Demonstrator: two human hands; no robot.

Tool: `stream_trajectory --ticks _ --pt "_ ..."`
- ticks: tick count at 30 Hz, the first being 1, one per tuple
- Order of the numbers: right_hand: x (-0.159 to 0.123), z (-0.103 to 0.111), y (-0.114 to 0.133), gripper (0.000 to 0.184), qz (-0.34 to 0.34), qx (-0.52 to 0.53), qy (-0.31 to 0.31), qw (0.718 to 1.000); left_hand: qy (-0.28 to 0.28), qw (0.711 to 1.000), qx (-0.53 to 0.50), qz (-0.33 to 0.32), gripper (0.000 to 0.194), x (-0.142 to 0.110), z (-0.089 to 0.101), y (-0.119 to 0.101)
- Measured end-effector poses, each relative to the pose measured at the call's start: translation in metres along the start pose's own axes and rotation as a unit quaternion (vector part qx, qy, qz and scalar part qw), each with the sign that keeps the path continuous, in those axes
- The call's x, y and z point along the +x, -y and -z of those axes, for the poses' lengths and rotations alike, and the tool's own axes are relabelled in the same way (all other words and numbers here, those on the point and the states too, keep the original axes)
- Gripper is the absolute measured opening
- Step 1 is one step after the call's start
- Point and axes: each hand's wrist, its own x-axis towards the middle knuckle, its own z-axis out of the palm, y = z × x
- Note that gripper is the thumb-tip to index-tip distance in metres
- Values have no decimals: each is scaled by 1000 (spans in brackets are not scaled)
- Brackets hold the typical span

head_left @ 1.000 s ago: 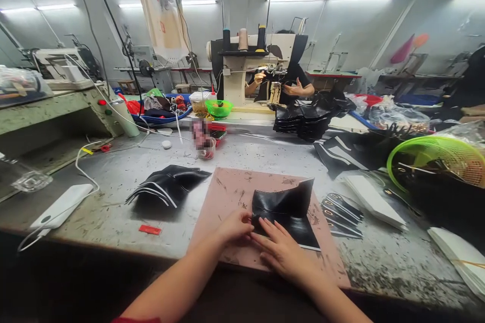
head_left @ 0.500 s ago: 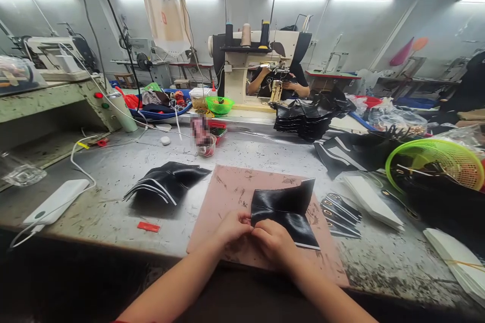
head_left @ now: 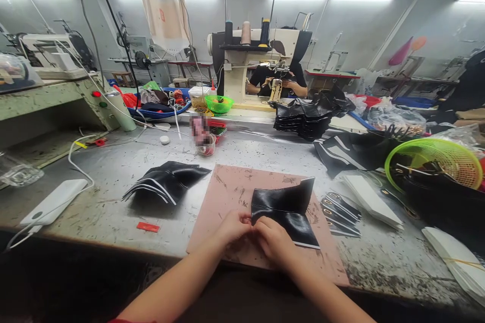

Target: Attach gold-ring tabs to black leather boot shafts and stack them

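A black leather piece (head_left: 290, 214) with a seam across its middle and a white strip along its near edge rests on the pink board (head_left: 227, 186); its far part stands up, curved. At its left edge, my left hand (head_left: 237, 227) is closed, thumb and fingertips pinching the leather's edge. Close beside it, my right hand (head_left: 273, 237) has curled fingers closed at the same near-left corner, the fingertips of both hands almost meeting. My fingers hide that corner.
Left of the board lie a stack of black leather pieces (head_left: 166, 181) and a red strip (head_left: 147, 227). On the right are black tabs with eyelets (head_left: 337, 214), white strips (head_left: 373, 202) and a green basket (head_left: 394, 161). Behind stands a sewing machine (head_left: 235, 78), a person (head_left: 297, 78) beyond it.
My right hand's fingers, spread flat over the leather a second ago, have curled in beside my left hand at the corner. My left hand has stayed in place.
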Motion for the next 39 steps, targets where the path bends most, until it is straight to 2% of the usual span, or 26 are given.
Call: stream_trajectory --ticks 2,4,6,8,10,12,14,16,17,20,23,25,27,28,30,32,36,39 --pt "0 2 1 15 -3 39 -1 999 -6 1000 6 2 17 2 0 3" --pt "-2 5 0 11 -23 129 -17 991 -26 1000 12 -2 28 5 0 7" --pt "-8 10 -6 9 -83 244 -64 964 -56 998 22 -14 44 7 -1 11" --pt "-19 19 -18 9 -164 314 -141 925 -80 995 43 -33 57 9 -2 15" --pt "-32 32 -34 12 -225 278 -218 908 -90 991 76 -58 61 9 -4 18" --pt "-48 50 -49 20 -243 133 -242 930 -92 986 114 -84 54 9 -6 18" --pt "-67 72 -60 25 -256 -53 -194 946 -87 979 149 -106 42 10 -7 16" --pt "-90 95 -63 26 -313 -177 -103 927 -80 967 205 -131 35 13 -5 14" --pt "-103 105 -62 27 -356 -204 -62 910 -84 947 270 -153 34 15 -4 13" --pt "-141 125 -47 24 -453 -184 33 872 -70 869 444 -205 38 24 0 8" --pt "-169 138 -30 2 -474 -106 108 867 -62 786 556 -264 38 35 -1 -1" --pt "-176 148 -28 18 -477 -56 137 866 -40 727 599 -333 35 43 -6 -7" --pt "-171 161 -36 20 -482 -37 133 865 4 686 611 -395 33 53 -12 -8" --pt "-165 168 -44 17 -485 -41 121 865 25 677 611 -410 33 57 -15 -7" --pt "-146 180 -64 16 -488 -67 84 867 36 680 610 -404 37 64 -19 -1" --pt "-122 185 -87 17 -477 -103 46 872 18 688 613 -388 44 67 -21 7" --pt "-73 172 -130 15 -444 -150 5 883 16 681 614 -399 49 62 -22 16" --pt "-48 159 -157 17 -461 -179 -19 869 20 690 604 -398 46 57 -21 14"
